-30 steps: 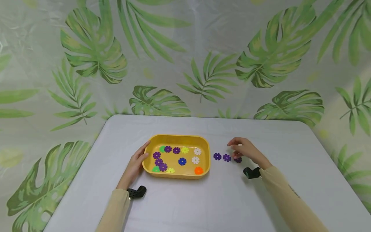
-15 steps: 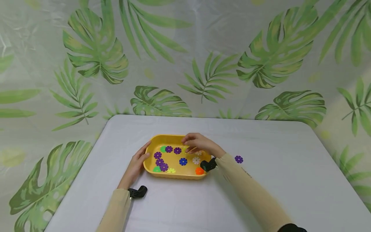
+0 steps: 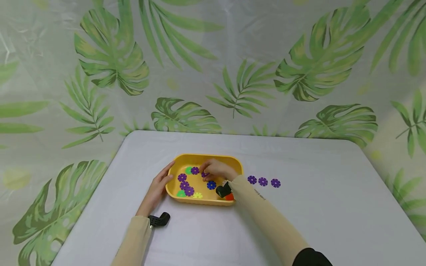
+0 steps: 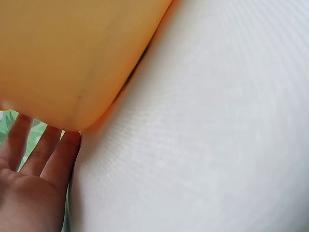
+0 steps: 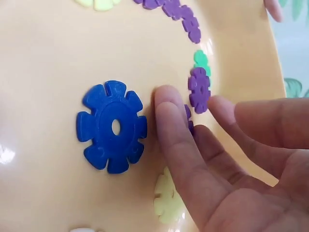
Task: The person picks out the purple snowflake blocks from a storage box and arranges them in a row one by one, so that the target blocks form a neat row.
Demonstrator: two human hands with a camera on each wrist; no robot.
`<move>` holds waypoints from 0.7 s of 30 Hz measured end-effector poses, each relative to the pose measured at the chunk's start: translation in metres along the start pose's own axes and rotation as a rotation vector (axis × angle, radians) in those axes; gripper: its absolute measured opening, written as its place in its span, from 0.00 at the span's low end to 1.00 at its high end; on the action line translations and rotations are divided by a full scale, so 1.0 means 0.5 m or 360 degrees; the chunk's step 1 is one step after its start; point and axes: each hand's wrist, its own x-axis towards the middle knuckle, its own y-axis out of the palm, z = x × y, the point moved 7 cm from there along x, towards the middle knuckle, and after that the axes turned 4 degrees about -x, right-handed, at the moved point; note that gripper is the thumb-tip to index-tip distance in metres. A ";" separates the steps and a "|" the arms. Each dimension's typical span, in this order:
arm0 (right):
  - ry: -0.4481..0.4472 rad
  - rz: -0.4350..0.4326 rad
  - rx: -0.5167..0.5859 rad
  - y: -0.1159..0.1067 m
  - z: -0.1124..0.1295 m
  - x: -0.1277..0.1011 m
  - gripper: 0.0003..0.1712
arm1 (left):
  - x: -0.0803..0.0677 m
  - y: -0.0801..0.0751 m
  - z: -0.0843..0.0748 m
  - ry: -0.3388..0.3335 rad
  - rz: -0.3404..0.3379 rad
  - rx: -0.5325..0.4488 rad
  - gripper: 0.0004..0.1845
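My left hand (image 3: 156, 187) holds the left end of a yellow plastic tray (image 3: 203, 201), thumb at the rim and straight fingers along the outer wall (image 4: 53, 150). Inside the tray, my right hand (image 3: 217, 170) reaches down with its fingers spread around a purple snowflake disc (image 5: 189, 118), partly hidden by a finger. A blue snowflake disc (image 5: 116, 128) lies flat beside those fingers. Around them are more purple snowflake discs (image 3: 182, 177), a pale yellow one (image 5: 166, 198) and green ones (image 3: 181, 193). An orange disc (image 3: 229, 196) is partly covered by the right wrist.
Three purple snowflake discs (image 3: 263, 181) lie in a row on the white table (image 3: 316, 192), right of the tray. Each wrist wears a black camera mount (image 3: 160, 219). A leaf-patterned sheet (image 3: 249, 55) hangs behind the table's far edge.
My right hand has moved left from above the table discs into the tray and lowered among the discs there. The three table discs are uncovered. My left hand has stayed on the tray.
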 end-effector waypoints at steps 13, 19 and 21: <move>-0.0111 0.0003 -0.0130 -0.008 0.001 -0.010 0.11 | 0.002 0.004 0.000 0.0006 0.0015 -0.0015 0.26; -0.0215 0.0074 -0.0012 -0.070 0.006 -0.063 0.13 | -0.002 0.005 -0.003 -0.0007 0.0010 -0.0023 0.26; -0.0254 0.0071 0.0039 -0.102 0.002 -0.087 0.13 | -0.003 0.004 -0.003 -0.0017 0.0008 -0.0028 0.26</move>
